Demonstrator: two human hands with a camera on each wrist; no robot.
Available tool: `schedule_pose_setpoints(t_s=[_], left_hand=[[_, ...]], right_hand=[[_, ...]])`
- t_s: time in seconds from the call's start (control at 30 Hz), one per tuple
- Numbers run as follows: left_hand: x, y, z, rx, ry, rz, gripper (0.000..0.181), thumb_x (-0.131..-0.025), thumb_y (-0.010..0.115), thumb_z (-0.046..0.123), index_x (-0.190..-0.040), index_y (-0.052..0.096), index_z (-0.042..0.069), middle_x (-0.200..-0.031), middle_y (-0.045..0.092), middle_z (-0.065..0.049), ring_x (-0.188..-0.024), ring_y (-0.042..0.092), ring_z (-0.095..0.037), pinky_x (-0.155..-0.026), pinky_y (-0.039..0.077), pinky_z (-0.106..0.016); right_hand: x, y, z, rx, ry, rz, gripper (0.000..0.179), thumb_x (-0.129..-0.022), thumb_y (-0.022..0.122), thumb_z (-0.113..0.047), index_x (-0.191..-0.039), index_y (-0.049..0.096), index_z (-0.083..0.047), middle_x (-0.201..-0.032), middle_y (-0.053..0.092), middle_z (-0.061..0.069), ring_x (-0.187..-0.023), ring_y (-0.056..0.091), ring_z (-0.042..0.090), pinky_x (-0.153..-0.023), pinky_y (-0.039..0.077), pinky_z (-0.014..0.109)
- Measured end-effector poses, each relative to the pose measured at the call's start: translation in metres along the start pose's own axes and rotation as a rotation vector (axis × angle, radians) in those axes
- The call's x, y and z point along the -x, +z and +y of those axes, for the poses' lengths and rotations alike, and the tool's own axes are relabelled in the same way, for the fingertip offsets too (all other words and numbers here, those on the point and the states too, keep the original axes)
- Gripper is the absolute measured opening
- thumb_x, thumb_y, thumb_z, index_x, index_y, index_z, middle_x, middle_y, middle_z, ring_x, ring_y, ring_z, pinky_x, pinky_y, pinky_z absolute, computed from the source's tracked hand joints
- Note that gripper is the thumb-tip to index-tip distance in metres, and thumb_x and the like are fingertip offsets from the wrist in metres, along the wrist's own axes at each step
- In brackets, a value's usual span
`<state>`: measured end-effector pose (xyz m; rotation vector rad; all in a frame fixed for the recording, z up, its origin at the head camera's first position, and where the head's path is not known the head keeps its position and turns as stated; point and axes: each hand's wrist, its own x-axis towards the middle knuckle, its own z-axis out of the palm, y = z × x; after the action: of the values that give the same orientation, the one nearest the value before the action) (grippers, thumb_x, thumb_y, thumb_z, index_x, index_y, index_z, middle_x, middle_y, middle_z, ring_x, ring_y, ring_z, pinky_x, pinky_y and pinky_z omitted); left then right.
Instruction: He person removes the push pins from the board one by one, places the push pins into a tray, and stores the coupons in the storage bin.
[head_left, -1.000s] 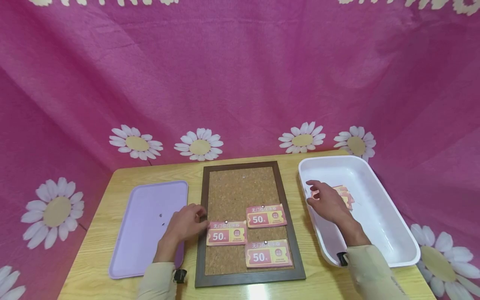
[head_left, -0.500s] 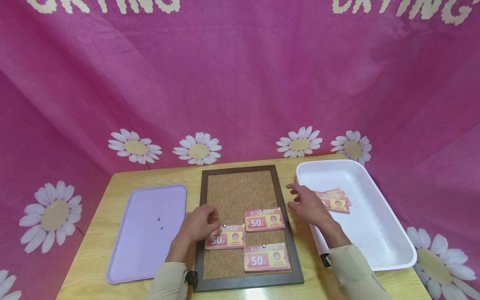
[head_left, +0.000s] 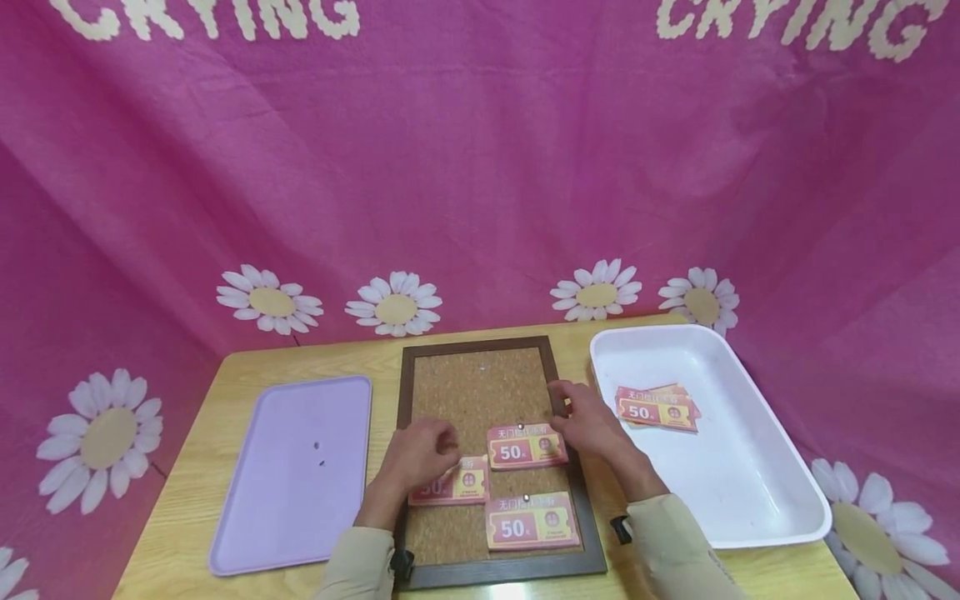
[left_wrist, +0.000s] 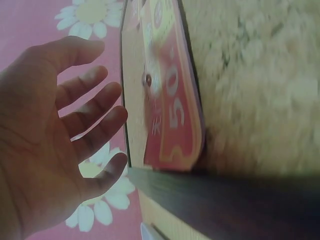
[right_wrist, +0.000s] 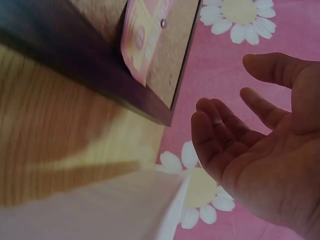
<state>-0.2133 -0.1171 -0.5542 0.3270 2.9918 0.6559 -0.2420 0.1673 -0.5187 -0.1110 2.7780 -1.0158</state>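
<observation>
A brown-framed corkboard (head_left: 472, 387) lies on the table with three pink-and-yellow "50" coupons pinned to it. One coupon (head_left: 471, 482) is at the left, one (head_left: 517, 454) at the right and one (head_left: 528, 525) below that. My left hand (head_left: 422, 454) hovers over the left coupon and partly covers it in the head view; its fingers (left_wrist: 100, 97) are loosely bent and hold nothing. Over the board's right edge is my right hand (head_left: 588, 418), beside the upper right coupon, its relaxed fingers apart and holding nothing. A round pin head (right_wrist: 163, 23) shows on a coupon in the right wrist view.
At the left lies a purple tray (head_left: 288, 492) with two small dark pins (head_left: 319, 455) on it. A white basin (head_left: 750, 483) stands at the right, holding a loose pile of coupons (head_left: 656, 410). Behind the wooden table (head_left: 315, 360) hangs a pink curtain (head_left: 480, 167) with daisies.
My right hand has moved left, out from over the white basin to the board's right edge, uncovering the coupons there. My left hand has moved right, from the board's left edge to over the left coupon.
</observation>
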Motion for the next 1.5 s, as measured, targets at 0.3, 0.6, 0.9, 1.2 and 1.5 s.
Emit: schedule_pose_setpoints(t_s=[0.3,0.6,0.9,1.2,1.5], left_hand=[[-0.007,0.01,0.01,-0.017,0.045,-0.012,0.02,-0.078,0.071,0.036,-0.093,0.068,0.024,-0.083,0.059,0.011,-0.08,0.052,-0.01,-0.077,0.043,-0.032],[-0.017,0.019,0.02,0.019,0.022,-0.04,0.021,-0.081,0.069,0.039,-0.097,0.067,0.025,-0.084,0.057,0.01,-0.08,0.05,-0.012,-0.079,0.041,-0.034],[-0.028,0.022,0.033,0.087,-0.013,-0.087,0.023,-0.081,0.068,0.037,-0.102,0.067,0.027,-0.088,0.057,0.012,-0.081,0.05,-0.011,-0.078,0.042,-0.033],[-0.041,0.033,0.045,0.094,-0.025,-0.127,0.018,-0.08,0.069,0.033,-0.096,0.066,0.026,-0.083,0.055,0.01,-0.078,0.05,-0.012,-0.071,0.038,-0.03],[-0.051,0.041,0.051,0.077,-0.006,-0.112,0.017,-0.081,0.067,0.03,-0.097,0.067,0.026,-0.083,0.055,0.01,-0.081,0.049,-0.014,-0.077,0.034,-0.036]], right_hand=[[-0.002,0.015,0.003,0.031,-0.008,0.005,0.055,-0.081,0.069,-0.017,-0.134,0.053,-0.013,-0.103,0.06,0.011,-0.085,0.053,0.022,-0.074,0.045,0.037],[0.001,0.033,0.007,0.041,-0.009,-0.017,0.056,-0.076,0.069,-0.012,-0.13,0.056,-0.014,-0.113,0.064,0.007,-0.094,0.059,0.021,-0.085,0.048,0.043],[0.003,0.038,0.008,0.091,0.005,-0.016,0.051,-0.079,0.072,-0.013,-0.128,0.057,-0.013,-0.11,0.061,0.009,-0.096,0.058,0.023,-0.086,0.048,0.044],[0.003,0.043,0.014,0.112,0.025,-0.015,0.055,-0.075,0.075,-0.011,-0.127,0.058,-0.016,-0.122,0.059,0.012,-0.111,0.055,0.03,-0.096,0.044,0.048],[0.004,0.044,0.017,0.12,-0.002,0.005,0.057,-0.071,0.076,-0.01,-0.126,0.06,-0.015,-0.13,0.056,0.014,-0.12,0.053,0.035,-0.102,0.041,0.05]])
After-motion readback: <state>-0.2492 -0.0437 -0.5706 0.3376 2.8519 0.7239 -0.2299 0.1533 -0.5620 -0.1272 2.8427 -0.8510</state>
